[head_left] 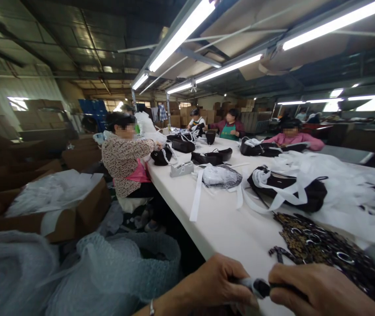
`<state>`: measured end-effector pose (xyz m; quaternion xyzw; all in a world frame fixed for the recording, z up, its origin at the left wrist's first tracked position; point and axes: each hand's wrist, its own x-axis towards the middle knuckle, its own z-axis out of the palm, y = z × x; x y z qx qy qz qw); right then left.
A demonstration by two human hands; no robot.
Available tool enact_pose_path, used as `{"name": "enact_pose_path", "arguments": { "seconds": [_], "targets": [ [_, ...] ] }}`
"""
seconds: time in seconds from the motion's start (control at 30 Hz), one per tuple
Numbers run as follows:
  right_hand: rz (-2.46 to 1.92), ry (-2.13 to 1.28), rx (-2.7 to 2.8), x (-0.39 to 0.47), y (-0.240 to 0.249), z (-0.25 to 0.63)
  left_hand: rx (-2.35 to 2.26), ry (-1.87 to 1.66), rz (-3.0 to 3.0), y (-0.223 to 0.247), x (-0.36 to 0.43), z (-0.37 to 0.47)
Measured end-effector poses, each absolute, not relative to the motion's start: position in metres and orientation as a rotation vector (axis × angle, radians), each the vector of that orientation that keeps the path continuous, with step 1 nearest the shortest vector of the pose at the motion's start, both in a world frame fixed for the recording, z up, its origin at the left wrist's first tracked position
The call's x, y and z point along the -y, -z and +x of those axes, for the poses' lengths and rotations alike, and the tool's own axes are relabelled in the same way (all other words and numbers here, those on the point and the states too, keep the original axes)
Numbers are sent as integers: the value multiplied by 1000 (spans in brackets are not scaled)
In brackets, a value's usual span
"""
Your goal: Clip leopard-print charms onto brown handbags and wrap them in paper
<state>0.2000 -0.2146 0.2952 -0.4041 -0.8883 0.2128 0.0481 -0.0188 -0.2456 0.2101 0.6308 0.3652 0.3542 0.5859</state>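
At the bottom of the head view, my left hand (222,281) is closed on one side of a small pale-wrapped dark piece (258,287). On its other side, my right hand (308,285) pinches a dark strap-like part; what it is cannot be made out fully. Both hands are over the near edge of the white table (213,228). Beyond my right hand lies a heap of dark and gold chains with rings (322,245). A black bag (292,193) with white strips around it rests behind the heap.
White wrapping material (348,184) is piled on the right. Further up stand a grey tape dispenser (182,169) and more black bags (212,156). Bubble wrap rolls (108,267) and an open carton (88,210) are at the left. Several people sit around the table.
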Motion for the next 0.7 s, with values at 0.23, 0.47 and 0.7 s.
{"name": "enact_pose_path", "arguments": {
  "seconds": [0.23, 0.47, 0.7],
  "targets": [
    [-1320, -1901, 1758, 202, -293, 203, -1033, -1397, 2353, -198, 243, -20],
    [-1283, -1979, 1559, 200, -292, 204, -1035, -1311, 2030, -200, 238, -20],
    [-1205, -916, 2597, 206, -321, 206, -741, -769, 1258, -200, 235, -24]
  ]
}}
